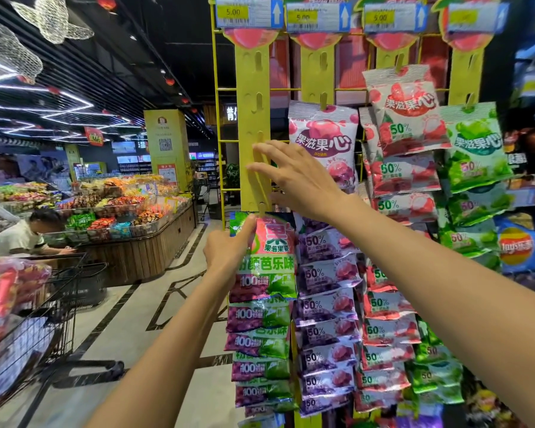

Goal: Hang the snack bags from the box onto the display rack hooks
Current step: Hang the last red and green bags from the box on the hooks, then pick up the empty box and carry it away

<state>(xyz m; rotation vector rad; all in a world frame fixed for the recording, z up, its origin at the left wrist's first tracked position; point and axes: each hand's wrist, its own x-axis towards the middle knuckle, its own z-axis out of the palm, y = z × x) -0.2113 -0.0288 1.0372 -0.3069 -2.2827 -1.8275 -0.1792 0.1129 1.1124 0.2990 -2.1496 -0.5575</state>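
Two bare forearms are raised toward a yellow hanging display rack [254, 125] in a supermarket aisle.

At far left, a black wire shopping cart [37, 319] is seen loaded with red-and-pink snack packets [3, 288]. Further right, the top edge of a green-and-pink guava-flavour snack bag [267, 257] is pinched by the left hand [226, 251], just under a yellow hook [262, 208] at the foot of the rack's leftmost strip; whether the bag is threaded on the hook cannot be told. Above it, the right hand [294, 177] is laid with fingers spread against that strip. To the right, columns of purple [326, 307], red [386, 304] and green bags [473, 149] are hung.
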